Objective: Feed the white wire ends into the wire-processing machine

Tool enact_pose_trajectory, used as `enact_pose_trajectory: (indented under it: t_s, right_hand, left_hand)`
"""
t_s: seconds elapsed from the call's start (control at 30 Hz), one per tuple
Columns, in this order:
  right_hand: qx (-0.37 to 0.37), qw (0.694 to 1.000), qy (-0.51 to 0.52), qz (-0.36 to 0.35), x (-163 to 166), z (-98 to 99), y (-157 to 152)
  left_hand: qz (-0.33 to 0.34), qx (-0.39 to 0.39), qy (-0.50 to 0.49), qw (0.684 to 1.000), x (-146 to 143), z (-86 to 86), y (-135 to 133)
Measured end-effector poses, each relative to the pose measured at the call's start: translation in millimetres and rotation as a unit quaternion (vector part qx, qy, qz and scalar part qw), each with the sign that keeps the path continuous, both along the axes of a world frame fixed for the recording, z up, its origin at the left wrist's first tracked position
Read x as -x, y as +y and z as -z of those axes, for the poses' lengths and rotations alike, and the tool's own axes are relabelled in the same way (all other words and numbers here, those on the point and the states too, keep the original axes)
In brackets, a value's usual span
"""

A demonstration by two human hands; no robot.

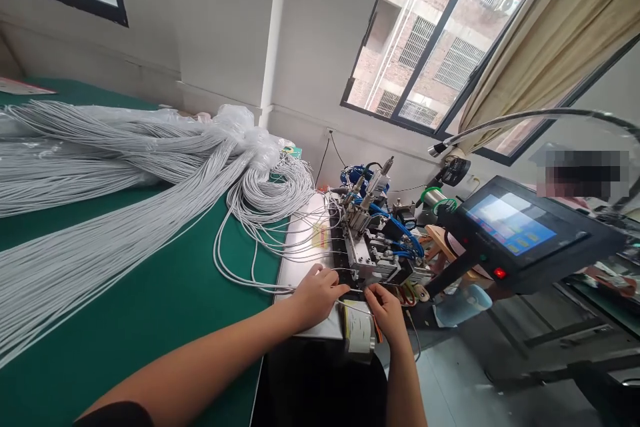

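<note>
My left hand (316,296) is closed on a light grey cable (354,290) at the front of a bench machine (361,247). Its thumb and forefinger pinch the cable, whose end points right. My right hand (384,308) pinches at the cable's tip, close to the machine's front edge; the exact bit between its fingers is too small to make out. Several cables run left from the machine over a white plate (315,213) to a coiled cable bundle (280,187). A roll with a paper label (359,328) sits just below my hands.
Long bundles of grey cable (100,240) cover the green table (165,320) on the left. A control panel with a lit screen (510,223) stands at right, with a red light. A wire spool (435,200) and lamp arm (530,117) rise behind. Another person (565,187) is beyond the panel.
</note>
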State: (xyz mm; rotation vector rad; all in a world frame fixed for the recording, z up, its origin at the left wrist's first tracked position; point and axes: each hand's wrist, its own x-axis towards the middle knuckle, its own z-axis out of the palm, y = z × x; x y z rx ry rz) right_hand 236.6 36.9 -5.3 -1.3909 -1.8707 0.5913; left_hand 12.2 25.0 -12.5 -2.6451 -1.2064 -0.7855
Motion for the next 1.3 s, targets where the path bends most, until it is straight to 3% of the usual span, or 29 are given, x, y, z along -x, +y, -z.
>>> enact_pose_trajectory:
  t_s: [0.33, 0.53, 0.67, 0.83, 1.03, 1.2, 1.3]
  right_hand:
    - [0.072, 0.990, 0.121, -0.007, -1.7, 22.4, 13.2]
    - [0.210, 0.933, 0.291, 0.015, 1.0, 43.1, 18.4]
    - [0.235, 0.913, 0.334, 0.019, 5.9, 43.6, 17.2]
    - [0.196, 0.933, 0.298, 0.052, 4.2, 39.1, 9.3]
    - [0.089, 0.975, 0.159, 0.130, -9.8, 23.8, -26.6]
    - [0.055, 0.996, 0.061, 0.017, -9.4, -4.7, -54.5]
    - [0.033, 0.999, 0.017, -0.013, -6.9, -13.1, -60.4]
  left_hand:
    - [-0.023, 0.015, 0.008, 1.000, -0.4, 3.0, 1.4]
    - [-0.017, 0.032, 0.002, 0.999, 0.4, -2.7, -0.5]
    - [-0.016, 0.032, -0.005, 0.999, 1.1, -4.1, -1.7]
    - [-0.021, 0.047, 0.002, 0.999, 2.6, -6.6, -2.5]
    - [-0.023, 0.075, -0.005, 0.997, 3.5, -9.9, -3.3]
    - [-0.044, 0.084, -0.016, 0.995, 3.2, -12.9, -5.4]
    - [-0.042, 0.068, -0.019, 0.997, 3.1, -12.5, -5.7]
